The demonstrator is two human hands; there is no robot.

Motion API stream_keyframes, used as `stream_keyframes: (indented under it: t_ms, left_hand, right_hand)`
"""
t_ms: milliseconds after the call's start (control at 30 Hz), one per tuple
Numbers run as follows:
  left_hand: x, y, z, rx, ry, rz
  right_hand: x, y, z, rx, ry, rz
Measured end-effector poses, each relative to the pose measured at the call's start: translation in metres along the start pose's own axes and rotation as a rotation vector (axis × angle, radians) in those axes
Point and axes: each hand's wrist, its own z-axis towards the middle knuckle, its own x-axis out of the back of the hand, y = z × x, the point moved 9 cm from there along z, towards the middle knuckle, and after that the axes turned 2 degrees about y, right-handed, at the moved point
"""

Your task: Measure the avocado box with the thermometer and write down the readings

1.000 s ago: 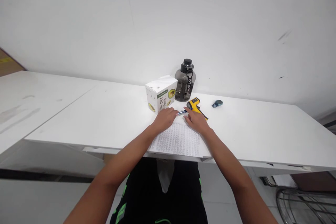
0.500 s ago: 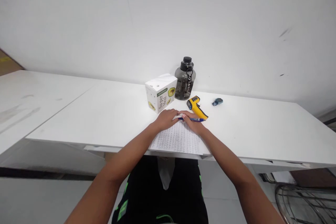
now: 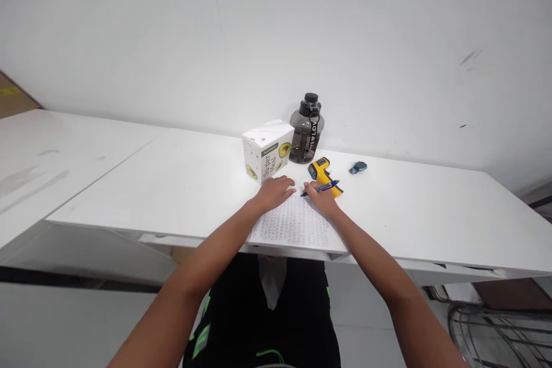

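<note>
A sheet of paper (image 3: 291, 225) covered in rows of handwriting lies at the front edge of the white table. My left hand (image 3: 276, 192) rests on the sheet's upper left, fingers stretched out, holding nothing. Between the fingers of my right hand (image 3: 319, 195) is a blue pen (image 3: 326, 186), its tip pointing left and down at the upper part of the paper. Just behind my right hand lies a yellow infrared thermometer (image 3: 321, 169). A white box (image 3: 267, 152) with avocado pictures stands behind my left hand.
A dark see-through water bottle (image 3: 307, 129) stands behind the box, near the wall. To the right lies a small dark blue object (image 3: 357, 167), too small to name. A metal rack or chair frame (image 3: 495, 328) is on the floor at the lower right.
My hands have come apart; they were touching at the top of the paper. The pen has turned from nearly level to tilted, its back end higher.
</note>
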Motion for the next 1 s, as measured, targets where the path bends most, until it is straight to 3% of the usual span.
stream_keyframes:
  t_ms: [1000]
  left_hand:
    - [0.0022, 0.0009, -0.001, 0.025, 0.002, -0.014]
  right_hand:
    - [0.0, 0.0042, -0.0001, -0.008, -0.003, -0.035]
